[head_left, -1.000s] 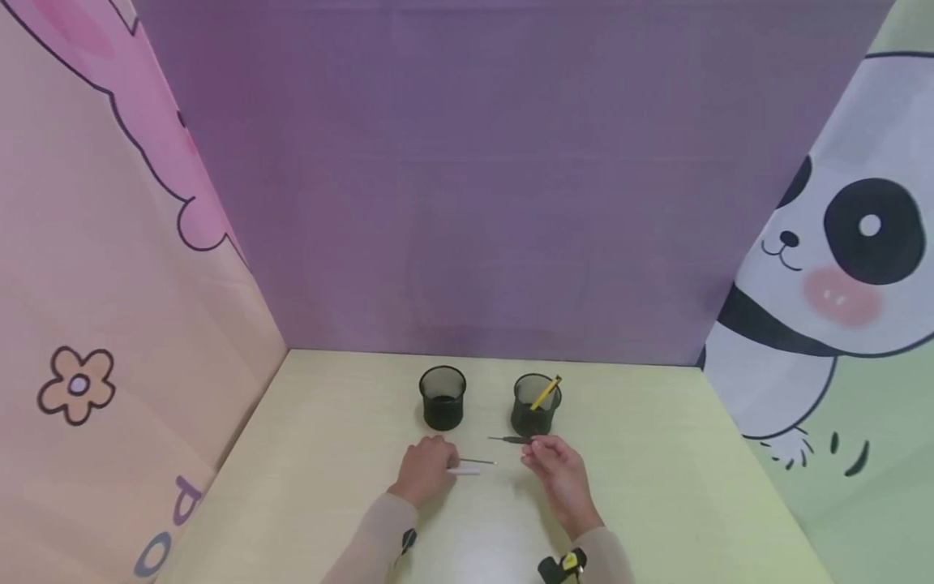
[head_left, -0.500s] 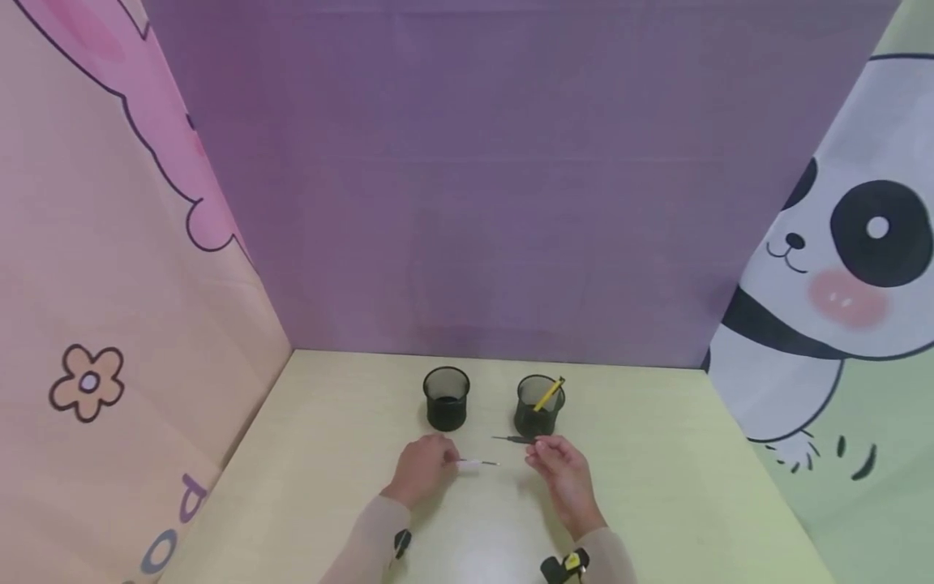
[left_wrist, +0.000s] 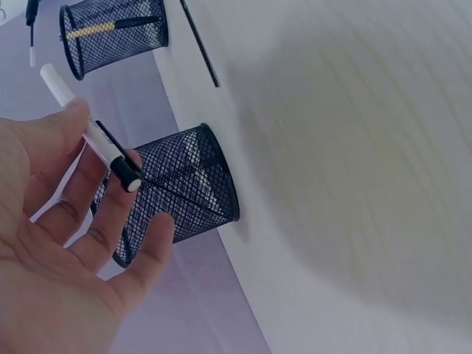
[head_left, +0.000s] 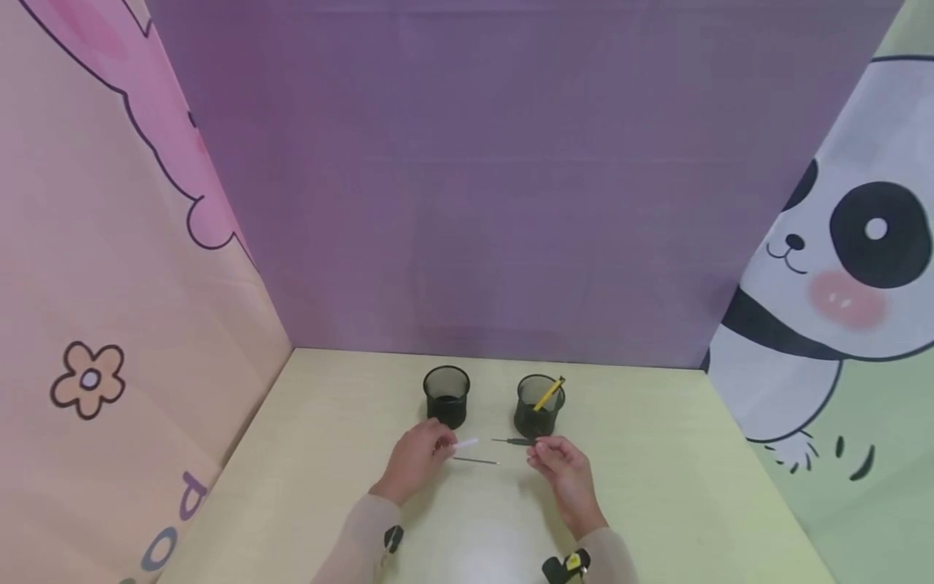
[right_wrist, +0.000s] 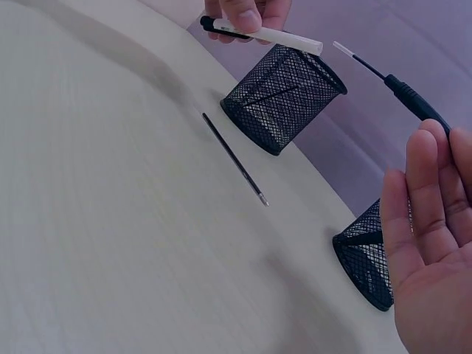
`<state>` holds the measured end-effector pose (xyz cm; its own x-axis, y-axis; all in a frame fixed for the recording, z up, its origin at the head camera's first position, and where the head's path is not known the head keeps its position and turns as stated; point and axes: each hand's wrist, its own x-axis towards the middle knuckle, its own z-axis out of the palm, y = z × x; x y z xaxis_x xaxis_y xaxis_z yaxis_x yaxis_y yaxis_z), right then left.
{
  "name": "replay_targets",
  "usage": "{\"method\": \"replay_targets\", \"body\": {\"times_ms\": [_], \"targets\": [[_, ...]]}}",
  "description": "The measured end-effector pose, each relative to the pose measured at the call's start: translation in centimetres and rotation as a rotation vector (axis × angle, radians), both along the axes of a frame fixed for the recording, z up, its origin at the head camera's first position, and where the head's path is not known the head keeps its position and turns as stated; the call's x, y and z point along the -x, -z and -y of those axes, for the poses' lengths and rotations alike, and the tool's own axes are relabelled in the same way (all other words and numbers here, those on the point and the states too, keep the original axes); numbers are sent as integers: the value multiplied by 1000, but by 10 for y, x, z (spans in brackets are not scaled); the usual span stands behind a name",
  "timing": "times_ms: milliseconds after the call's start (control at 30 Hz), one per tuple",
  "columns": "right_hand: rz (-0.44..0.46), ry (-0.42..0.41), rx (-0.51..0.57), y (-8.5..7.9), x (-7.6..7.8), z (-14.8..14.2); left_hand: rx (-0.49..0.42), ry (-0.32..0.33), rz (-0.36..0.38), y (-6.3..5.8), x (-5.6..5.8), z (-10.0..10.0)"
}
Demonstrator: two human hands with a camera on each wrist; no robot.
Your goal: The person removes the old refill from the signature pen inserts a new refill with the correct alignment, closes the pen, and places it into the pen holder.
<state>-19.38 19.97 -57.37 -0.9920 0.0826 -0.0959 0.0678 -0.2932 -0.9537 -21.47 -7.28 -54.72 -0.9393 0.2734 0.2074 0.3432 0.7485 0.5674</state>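
In the left wrist view my left hand pinches a white pen barrel with a black clip and black end cap between thumb and fingers. It is raised above the table, close to the left mesh pen holder. My right hand holds a small screwdriver with a black ribbed handle and a thin shaft, its pale tip directed toward the white barrel. A gap separates the two. On the table below them lies a thin dark pen refill with a metal tip.
The right mesh pen holder stands behind my right hand. A yellow and black stick-like tool leans in it. A purple backdrop rises behind the pale table, with printed cloth panels at both sides.
My left hand has lifted the white barrel off the table, up and away from the refill, toward the left pen holder. The refill stays lying there. My right hand has barely moved with the screwdriver.
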Motion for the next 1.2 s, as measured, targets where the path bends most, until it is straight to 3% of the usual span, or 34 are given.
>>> {"method": "replay_targets", "body": {"times_ms": [500,833,1200], "targets": [[19,-5,-39,0,0,1,9,3,-42,-3,0,-1],[17,-42,-94,1,-1,5,33,35,-77,-3,-2,-5],[21,-42,-82,1,-2,14,59,81,-97,-3,-2,-12]]}}
